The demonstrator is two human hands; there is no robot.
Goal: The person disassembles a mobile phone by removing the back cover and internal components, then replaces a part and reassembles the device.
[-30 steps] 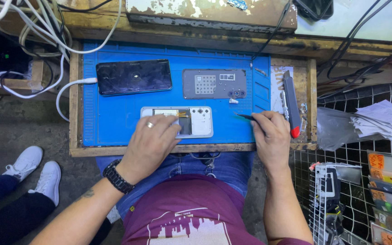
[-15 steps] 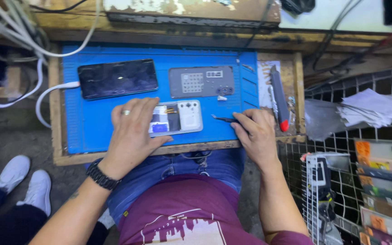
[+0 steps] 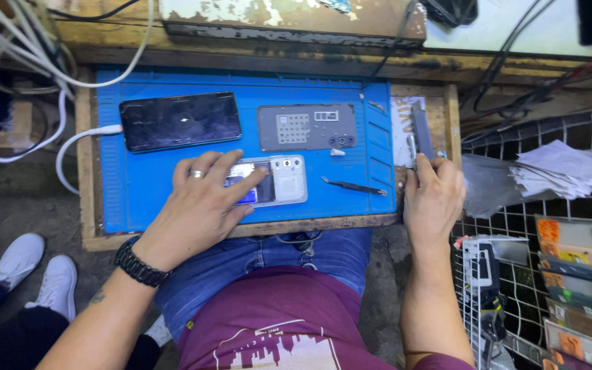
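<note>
Left hand (image 3: 203,205) lies flat on the opened white phone (image 3: 279,180), fingers spread over its left half, pressing rather than gripping. There is a ring on one finger and a black watch (image 3: 138,264) at the wrist. The phone sits on the blue mat (image 3: 138,199), near the front edge and roughly centred; its exposed right end is clear of the hand.

Right hand (image 3: 434,199) is off the mat at the right edge of the worktop (image 3: 452,109). Its fingers are curled around the lower end of a grey, blade-like tool (image 3: 421,133), and the rest of the tool sticks out away from the person. Can't tell how tight the grip is.

Tweezers (image 3: 354,186) lie loose on the mat between the white phone and the right hand, touching neither.

At the back of the mat, a dark phone (image 3: 179,121) lies screen up at the left, with a white cable (image 3: 80,140) plugged into its left end. A grey plate (image 3: 306,127) with a grid of holes sits beside it on the right, and a small white bit (image 3: 337,152) lies just below the plate.

Surroundings: a bundle of white wires (image 3: 22,41) at top left, a wire rack (image 3: 549,205) on the right with folded papers (image 3: 560,171) on it. White sneakers (image 3: 32,270) stand on the floor at lower left; they belong to someone else.
</note>
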